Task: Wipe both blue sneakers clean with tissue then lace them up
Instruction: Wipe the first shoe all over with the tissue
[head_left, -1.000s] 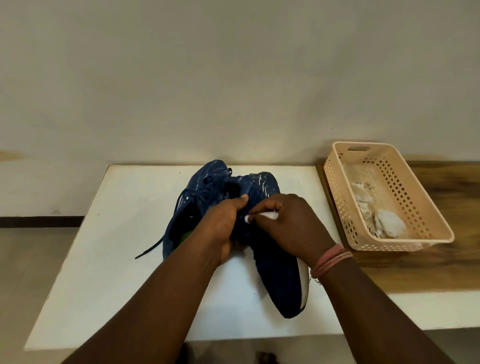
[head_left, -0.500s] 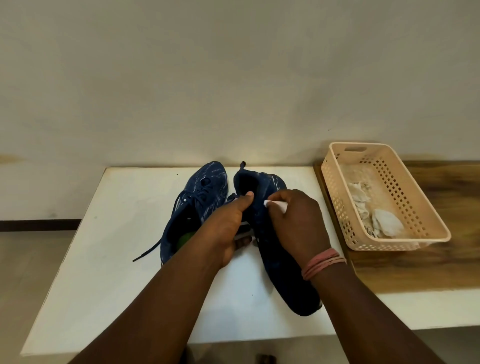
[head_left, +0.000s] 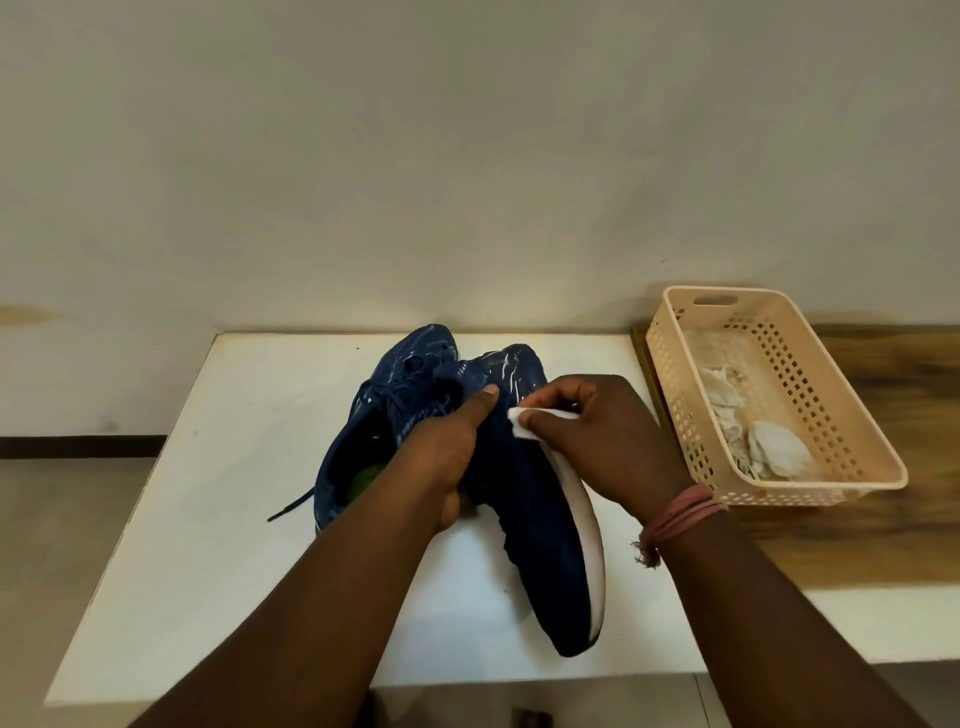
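Observation:
Two blue sneakers lie on the white table (head_left: 208, 519). The left sneaker (head_left: 363, 447) rests flat with a dark lace trailing off its left side and a green insole showing inside. The right sneaker (head_left: 545, 545) is tipped onto its side, its white sole facing right. My left hand (head_left: 447, 457) grips this sneaker at the opening, thumb up on the upper. My right hand (head_left: 597, 436) pinches a small white tissue (head_left: 524, 423) against the sneaker's upper near the sole.
A beige perforated plastic basket (head_left: 831, 467) stands on the wooden surface (head_left: 883, 545) to the right, with crumpled used tissues inside. A plain wall runs behind the table. The floor drops away left of the table.
The right sneaker has rolled onto its side, so its white sole faces right. My right hand with the tissue has shifted along the upper toward the sole; my left hand keeps its grip.

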